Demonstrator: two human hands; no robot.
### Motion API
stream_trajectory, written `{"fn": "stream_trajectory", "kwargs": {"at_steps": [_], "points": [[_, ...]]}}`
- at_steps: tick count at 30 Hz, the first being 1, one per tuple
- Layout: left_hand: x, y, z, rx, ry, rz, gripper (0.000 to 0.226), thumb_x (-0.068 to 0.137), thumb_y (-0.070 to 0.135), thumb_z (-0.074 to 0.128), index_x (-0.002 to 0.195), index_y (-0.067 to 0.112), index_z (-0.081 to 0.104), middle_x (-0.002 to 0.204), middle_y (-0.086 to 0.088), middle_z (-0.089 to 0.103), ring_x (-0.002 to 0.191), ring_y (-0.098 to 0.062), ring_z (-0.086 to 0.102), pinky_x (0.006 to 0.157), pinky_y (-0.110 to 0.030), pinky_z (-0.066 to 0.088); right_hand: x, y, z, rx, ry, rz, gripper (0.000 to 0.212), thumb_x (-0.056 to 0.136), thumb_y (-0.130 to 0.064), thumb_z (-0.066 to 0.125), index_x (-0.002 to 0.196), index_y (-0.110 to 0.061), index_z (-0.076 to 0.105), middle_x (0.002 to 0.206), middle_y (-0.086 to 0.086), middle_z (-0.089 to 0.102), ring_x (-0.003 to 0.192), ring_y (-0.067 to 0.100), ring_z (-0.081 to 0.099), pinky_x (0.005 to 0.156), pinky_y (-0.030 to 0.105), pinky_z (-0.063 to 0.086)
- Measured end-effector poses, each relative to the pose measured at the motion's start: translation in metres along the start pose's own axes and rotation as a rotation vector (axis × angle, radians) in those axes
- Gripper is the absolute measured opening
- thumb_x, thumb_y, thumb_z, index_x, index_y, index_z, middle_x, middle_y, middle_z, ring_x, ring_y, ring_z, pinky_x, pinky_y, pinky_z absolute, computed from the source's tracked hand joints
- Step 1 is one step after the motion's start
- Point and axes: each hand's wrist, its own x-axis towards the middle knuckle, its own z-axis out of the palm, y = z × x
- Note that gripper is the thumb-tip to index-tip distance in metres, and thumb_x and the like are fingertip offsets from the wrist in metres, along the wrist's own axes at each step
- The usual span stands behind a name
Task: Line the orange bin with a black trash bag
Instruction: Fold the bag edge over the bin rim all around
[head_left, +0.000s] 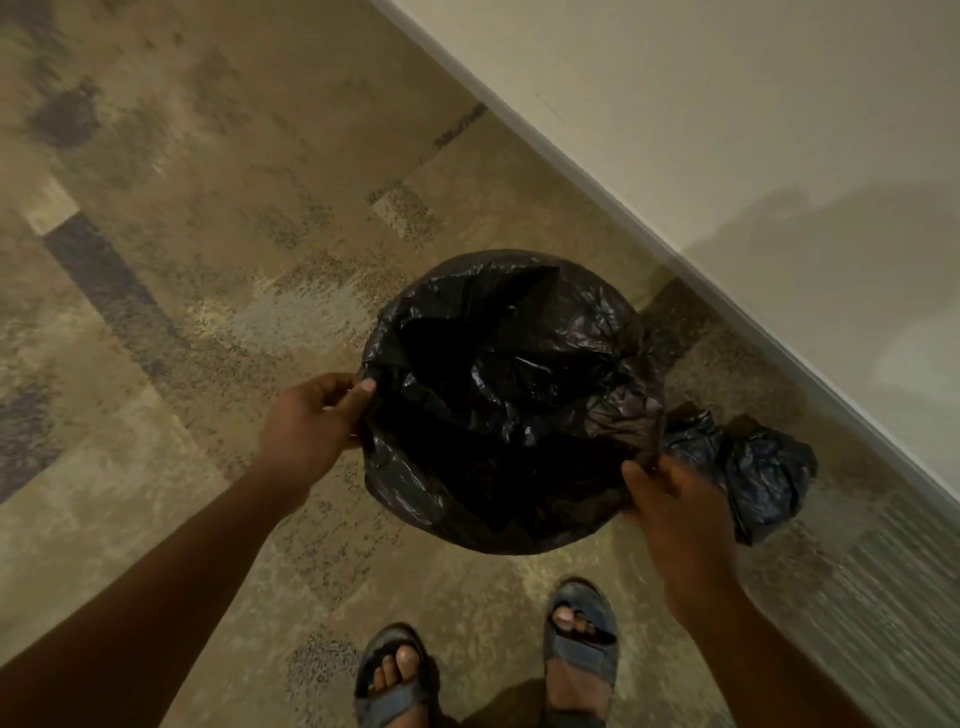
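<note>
- The black trash bag (498, 395) sits spread over a round opening on the carpet, its rim folded outward all the way round; you cannot see any orange of the bin beneath it, since the plastic covers everything visible.
- Your left hand (311, 421) is at the bag's left edge, thumb and fingers pinched on the film of the rim.
- Your right hand (675, 514) is at the bag's near-right edge, fingers curled and closed on a fold of the plastic there.
- Inside the bag, loose creased plastic hangs in folds toward the far right; the bottom is too dark to make out.
- Just right of the bag, touching or nearly touching its side, lies a bundled dark plastic bag (748, 467) on the floor, partly behind your right hand.
- Beyond that bundle, the white baseboard (675, 249) and wall (779, 104) run diagonally past the bag's far-right side, close to it.
- The patterned carpet (208, 234) lies open to the left of the bag.
- Your sandalled feet (488, 670) stand just on the near side of the bag, apart from it.
</note>
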Motion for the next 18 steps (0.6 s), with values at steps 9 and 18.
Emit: {"fn": "stream_trajectory", "kwargs": {"at_steps": [9, 18], "points": [[0.001, 0.021, 0.0, 0.062, -0.12, -0.007, 0.016, 0.1, 0.019, 0.057, 0.112, 0.012, 0.065, 0.105, -0.006, 0.07, 0.091, -0.019, 0.071, 0.068, -0.026, 0.056, 0.005, -0.028, -0.011, -0.077, -0.01, 0.02, 0.02, 0.096, -0.027, 0.063, 0.077, -0.034, 0.064, 0.083, -0.004, 0.074, 0.082, 0.024, 0.072, 0.082, 0.053, 0.061], [0.031, 0.084, -0.001, 0.006, -0.09, 0.055, 0.023, 0.101, 0.022, 0.057, 0.118, 0.009, 0.064, 0.112, -0.009, 0.069, 0.1, -0.027, 0.07, 0.08, -0.041, 0.06, 0.054, -0.077, -0.022, -0.059, 0.01, -0.074, 0.03, 0.073, -0.057, 0.058, 0.076, -0.028, 0.066, 0.079, 0.013, 0.071, 0.079, 0.037, 0.071, 0.076, 0.061, 0.06]]}}
